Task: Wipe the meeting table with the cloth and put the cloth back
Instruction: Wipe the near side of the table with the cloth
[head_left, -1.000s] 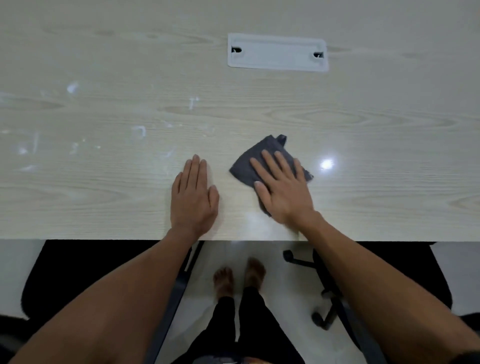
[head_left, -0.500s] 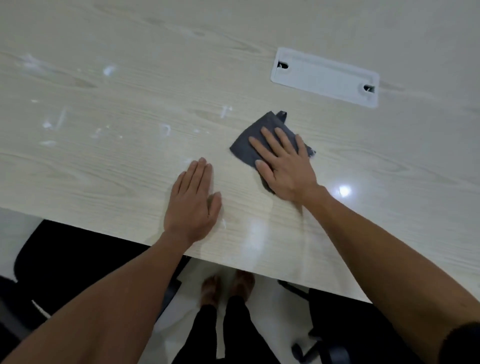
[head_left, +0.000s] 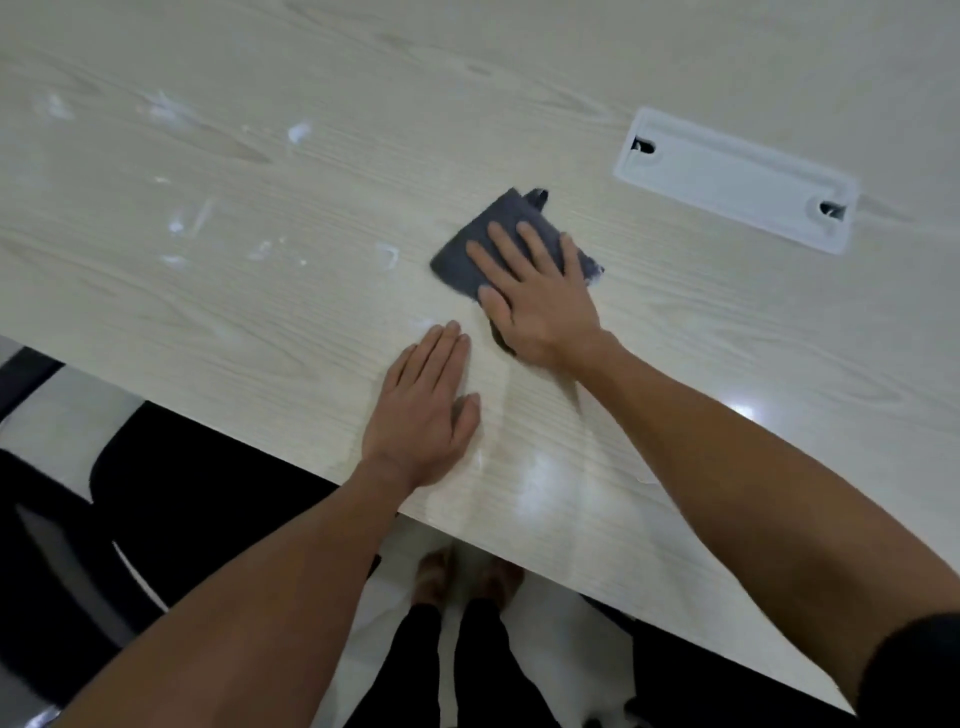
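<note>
A: Head view, the only 1 we have. How far along is the wipe?

B: Mid-job, I'd judge. The right hand (head_left: 540, 301) lies flat with straight fingers pressing the cloth (head_left: 467, 254) onto the table (head_left: 727, 338), roughly mid-frame. The left hand (head_left: 423, 410) is flat too, palm down on bare wood just beside it, holding nothing.

A: What's left?

B: White smears (head_left: 179, 223) sit to the left of the cloth, several of them, trailing off toward the far left. The patch nearest the person looks glossy, so probably done. Returning the cloth hasn't begun; where it belongs isn't shown.

A: Room to move?

B: Plenty leftward, open wood all the way to the smears. To the right and further back is a white cable plate (head_left: 737, 182), near the cloth but apart from it. The table's near edge runs diagonally just behind the left wrist, with a dark chair (head_left: 182, 483) below it
</note>
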